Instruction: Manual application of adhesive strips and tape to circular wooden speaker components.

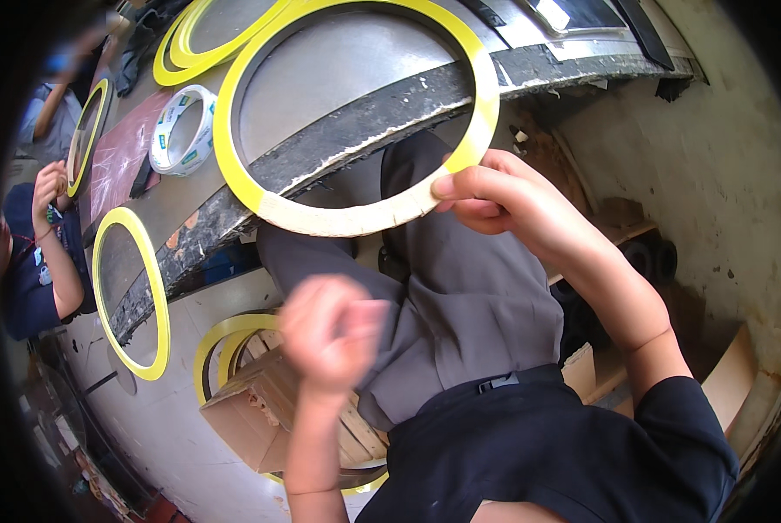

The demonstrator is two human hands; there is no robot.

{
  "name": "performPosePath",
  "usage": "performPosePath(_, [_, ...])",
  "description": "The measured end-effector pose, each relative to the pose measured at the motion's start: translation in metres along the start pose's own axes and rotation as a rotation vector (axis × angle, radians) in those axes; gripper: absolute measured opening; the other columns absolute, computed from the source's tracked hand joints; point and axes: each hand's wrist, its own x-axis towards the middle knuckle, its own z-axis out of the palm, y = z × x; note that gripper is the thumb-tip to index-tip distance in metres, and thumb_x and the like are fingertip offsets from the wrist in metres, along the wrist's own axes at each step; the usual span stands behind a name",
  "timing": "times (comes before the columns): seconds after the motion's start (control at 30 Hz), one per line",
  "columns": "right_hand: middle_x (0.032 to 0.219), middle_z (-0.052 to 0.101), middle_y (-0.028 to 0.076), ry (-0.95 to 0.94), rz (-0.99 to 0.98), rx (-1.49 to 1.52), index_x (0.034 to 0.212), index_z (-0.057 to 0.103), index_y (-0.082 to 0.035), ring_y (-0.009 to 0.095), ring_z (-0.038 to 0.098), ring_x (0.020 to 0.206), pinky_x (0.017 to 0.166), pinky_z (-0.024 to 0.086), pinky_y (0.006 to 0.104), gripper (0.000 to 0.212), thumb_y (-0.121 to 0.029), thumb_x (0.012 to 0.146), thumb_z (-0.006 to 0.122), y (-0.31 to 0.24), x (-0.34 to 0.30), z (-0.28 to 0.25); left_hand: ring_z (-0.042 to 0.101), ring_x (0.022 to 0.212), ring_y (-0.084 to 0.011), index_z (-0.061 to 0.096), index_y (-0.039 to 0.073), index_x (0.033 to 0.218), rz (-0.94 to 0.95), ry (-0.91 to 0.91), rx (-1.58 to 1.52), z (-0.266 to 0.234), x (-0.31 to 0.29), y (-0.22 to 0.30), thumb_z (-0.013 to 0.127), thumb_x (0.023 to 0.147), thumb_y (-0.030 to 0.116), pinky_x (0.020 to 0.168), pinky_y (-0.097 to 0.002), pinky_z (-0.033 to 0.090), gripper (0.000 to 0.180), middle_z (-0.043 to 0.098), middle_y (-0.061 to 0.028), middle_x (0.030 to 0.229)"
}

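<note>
My right hand pinches the near right rim of a large flat yellow ring between thumb and fingers. The ring reaches over the table's edge, and its near arc is covered by a strip of cream masking tape. Below the ring, over my lap, my left hand is smeared by motion. A pale patch shows at its fingertips, and I cannot make out whether it is something held. A roll of tape with a printed white core stands on the table, left of the ring.
More yellow rings lie at the back, and another ring sits at the table's left edge. A cardboard box with rings is below. Another person's hand is near a ring at far left. A wall stands right.
</note>
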Motion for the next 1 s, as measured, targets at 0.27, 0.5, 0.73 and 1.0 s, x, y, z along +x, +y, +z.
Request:
performPosePath(0.27, [0.062, 0.038, -0.009, 0.033, 0.027, -0.049, 0.074, 0.050, -0.012, 0.001, 0.031, 0.053, 0.048, 0.018, 0.0231, 0.024, -0.020, 0.093, 0.061, -0.007, -0.004, 0.005, 0.050, 0.066, -0.0030, 0.066, -0.001, 0.120, -0.807, -0.032, -1.105, 0.046, 0.063, 0.049, 0.067, 0.101, 0.034, 0.045, -0.0161, 0.031, 0.040, 0.062, -0.0008, 0.093])
performPosePath(0.5, [0.063, 0.038, -0.010, -0.033, 0.043, -0.063, 0.092, 0.066, -0.001, 0.001, 0.031, 0.053, 0.048, 0.018, 0.0233, 0.021, -0.022, 0.096, 0.062, -0.011, -0.008, 0.001, 0.046, 0.061, -0.0012, 0.072, -0.002, 0.114, -0.845, -0.004, -1.148, 0.048, 0.062, 0.045, 0.068, 0.099, 0.025, 0.044, -0.0155, 0.030, 0.031, 0.063, 0.0008, 0.086])
performPosePath(0.73, [0.056, 0.051, -0.002, -0.266, 0.361, -0.579, 0.084, 0.066, 0.002, 0.006, 0.041, 0.046, 0.043, 0.030, 0.0247, 0.049, -0.043, 0.102, 0.061, -0.054, -0.007, -0.018, 0.041, 0.053, 0.0017, 0.073, 0.003, 0.096, -0.794, 0.127, -1.225, 0.055, 0.064, 0.050, 0.070, 0.099, 0.023, 0.045, -0.0174, 0.029, 0.020, 0.050, 0.0083, 0.065])
performPosePath(1.0, [0.073, 0.068, 0.016, 0.022, -1.038, -1.359, 0.081, 0.071, 0.001, 0.028, 0.072, 0.072, 0.064, 0.056, 0.0382, 0.029, -0.027, 0.084, 0.076, -0.084, 0.058, 0.131, 0.047, 0.056, -0.0025, 0.061, 0.007, 0.086, -0.802, 0.176, -1.203, 0.059, 0.060, 0.050, 0.067, 0.099, 0.017, 0.045, -0.0183, 0.033, 0.017, 0.055, 0.0019, 0.072])
